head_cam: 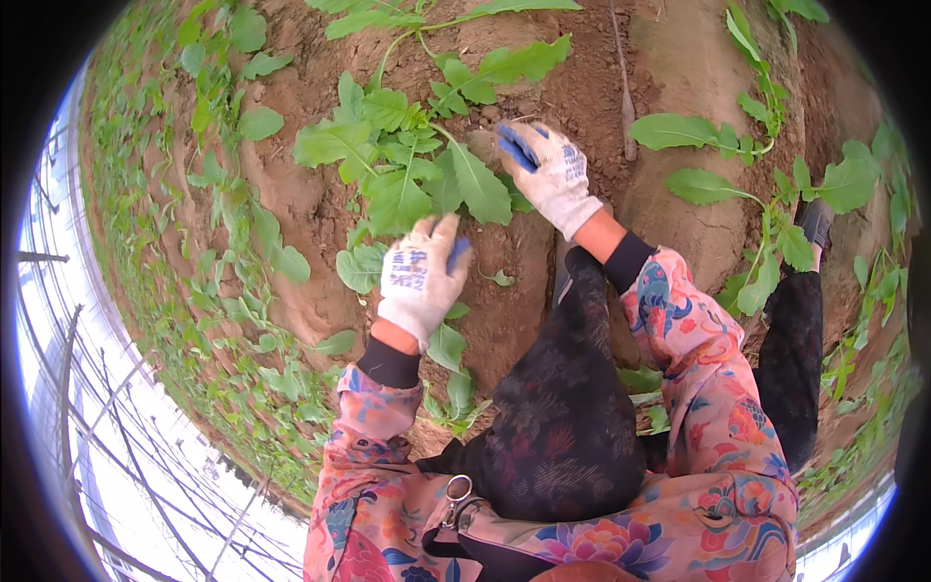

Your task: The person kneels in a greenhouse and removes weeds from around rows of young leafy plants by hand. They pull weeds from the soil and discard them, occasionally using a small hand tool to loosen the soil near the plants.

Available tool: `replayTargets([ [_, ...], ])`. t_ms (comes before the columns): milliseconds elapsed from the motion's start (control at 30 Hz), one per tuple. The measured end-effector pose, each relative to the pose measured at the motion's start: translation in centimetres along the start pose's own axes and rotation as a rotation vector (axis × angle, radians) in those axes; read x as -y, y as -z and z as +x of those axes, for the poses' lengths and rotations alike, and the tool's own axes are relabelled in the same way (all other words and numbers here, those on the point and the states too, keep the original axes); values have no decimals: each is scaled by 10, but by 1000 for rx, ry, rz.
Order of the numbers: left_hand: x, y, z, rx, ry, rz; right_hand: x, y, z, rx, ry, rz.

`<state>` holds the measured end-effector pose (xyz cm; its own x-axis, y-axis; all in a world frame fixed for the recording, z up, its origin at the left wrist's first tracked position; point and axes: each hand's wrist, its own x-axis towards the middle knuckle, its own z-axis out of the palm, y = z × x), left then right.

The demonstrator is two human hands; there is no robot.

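Observation:
Both my hands wear white knit work gloves with blue palms. My left hand (422,280) is beside the lower leaves of a leafy green plant (414,164), its fingertips near a lobed leaf; whether they touch it cannot be told. To the plant's right, my right hand (545,171) is over the brown soil with fingers bent, close to the plant's right-hand leaves. Whether anything is between its fingers is hidden. A small loose leaf (499,277) lies on the soil between my hands and my knee.
A thin dark rod or hose (625,109) lies on the soil right of my right hand. More leafy plants (774,211) grow at the right, beside my foot. Dense green rows (218,218) run along the left. My bent knee (574,407) is below my hands.

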<state>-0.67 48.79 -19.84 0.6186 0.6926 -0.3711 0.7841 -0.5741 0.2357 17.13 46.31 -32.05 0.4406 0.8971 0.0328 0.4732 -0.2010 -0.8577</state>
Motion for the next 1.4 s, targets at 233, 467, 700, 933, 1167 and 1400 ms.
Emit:
replayTargets([
  [233, 11, -8, 3, 81, 327, 114, 30, -1, -7, 244, -50, 84],
  [467, 33, -4, 16, 410, 328, 249, 53, -17, 26, 405, -75, -158],
  [700, 35, -20, 49, 613, 320, 393, 60, -42, 31, 489, -76, -277],
  [933, 58, -41, 44, 674, 224, 480, 63, -57, 36, 454, 108, -502],
  [1167, 74, -46, 50, 531, 189, 371, 63, -66, 48, 445, 131, -558],
  [1400, 85, -63, 37, 540, 202, 409, 77, -57, 56, 461, 10, -492],
])
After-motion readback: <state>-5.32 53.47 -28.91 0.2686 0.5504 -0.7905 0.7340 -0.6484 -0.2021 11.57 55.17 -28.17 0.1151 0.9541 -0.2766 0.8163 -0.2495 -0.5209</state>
